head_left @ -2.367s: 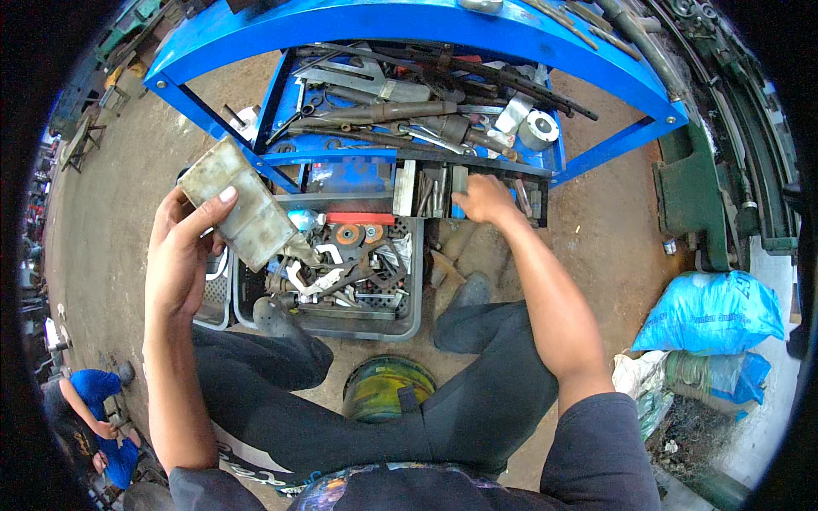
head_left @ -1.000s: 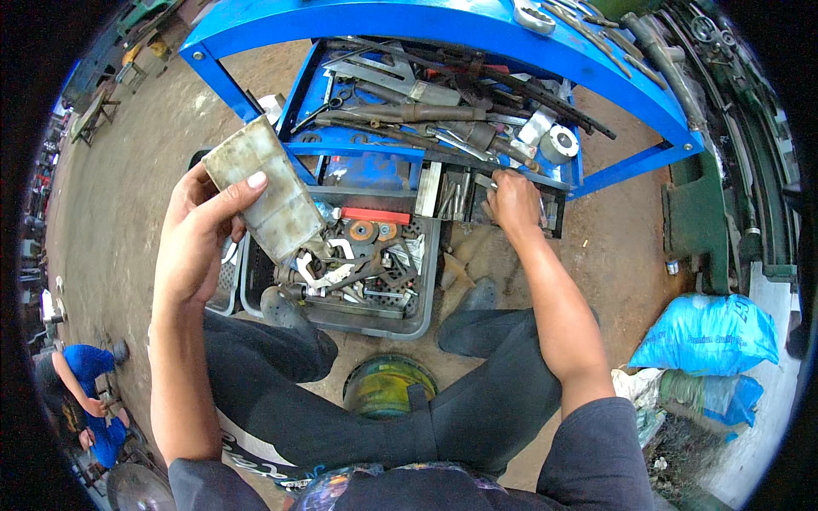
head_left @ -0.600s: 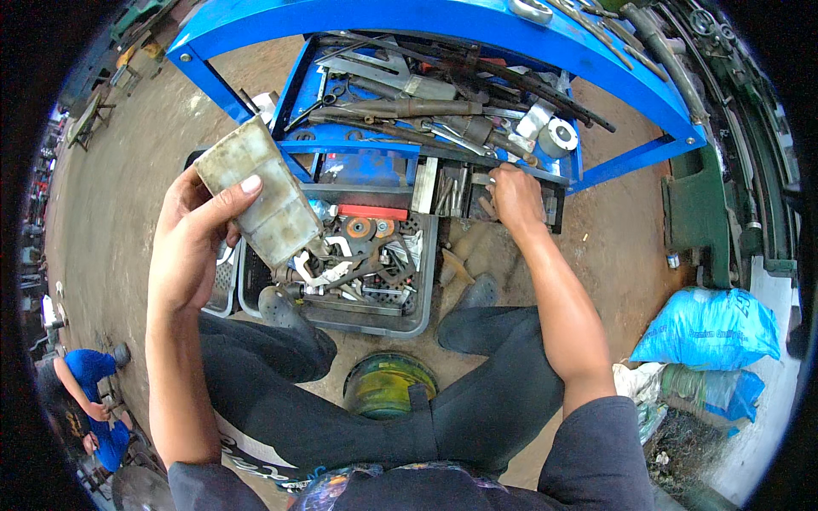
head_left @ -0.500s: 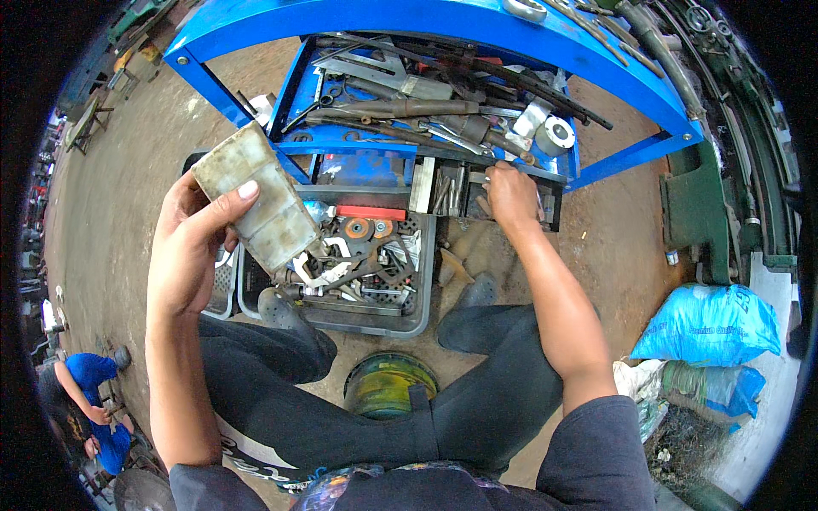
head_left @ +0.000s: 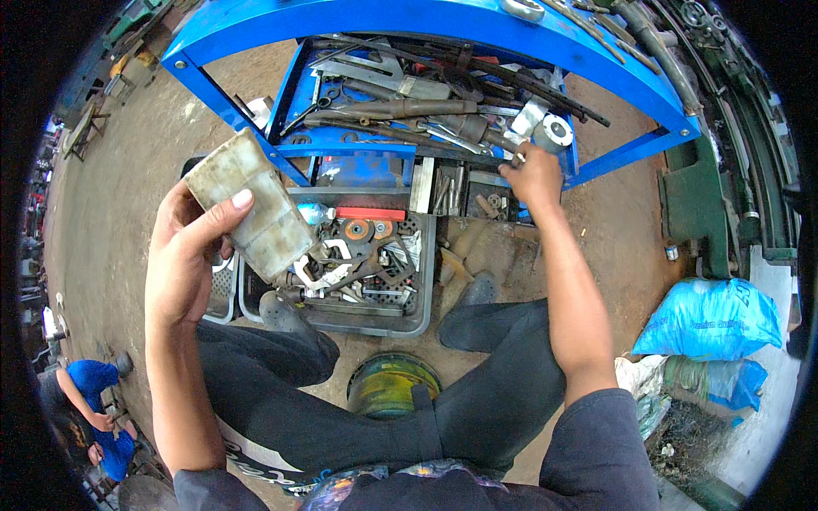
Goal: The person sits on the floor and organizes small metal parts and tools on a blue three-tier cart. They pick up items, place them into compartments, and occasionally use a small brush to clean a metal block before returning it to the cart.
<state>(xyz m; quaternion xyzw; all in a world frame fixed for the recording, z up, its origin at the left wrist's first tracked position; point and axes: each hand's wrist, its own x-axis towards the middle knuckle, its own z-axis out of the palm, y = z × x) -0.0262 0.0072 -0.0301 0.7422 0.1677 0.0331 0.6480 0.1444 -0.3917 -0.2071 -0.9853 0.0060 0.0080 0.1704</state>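
My left hand [head_left: 189, 243] is closed on a grimy translucent plastic box [head_left: 254, 204], thumb across its face, raised above the left side of the tool crate. My right hand [head_left: 540, 180] is at the front right edge of the blue shelf [head_left: 349, 149], fingers curled together. Whatever lies in those fingers cannot be made out. Beside the fingertips are a shank-ended steel tool [head_left: 473, 128] and a white-faced cylinder [head_left: 555, 131]. Just below sits an open drawer [head_left: 477, 215] with small metal pieces [head_left: 449, 192] and a short dark cylindrical part [head_left: 488, 204].
A black plastic crate [head_left: 419, 319] with grinding discs, clamps and a red bar [head_left: 371, 214] stands before my feet. A yellow-green round container [head_left: 392, 387] is between my legs. Blue sacks [head_left: 711, 319] lie at right, beside green machinery [head_left: 703, 213]. Another person [head_left: 89, 413] sits far left.
My right hand has moved out of the drawer, up and to the right, to the shelf edge. The drawer's contents show more. My left hand still holds the box, shifted slightly left.
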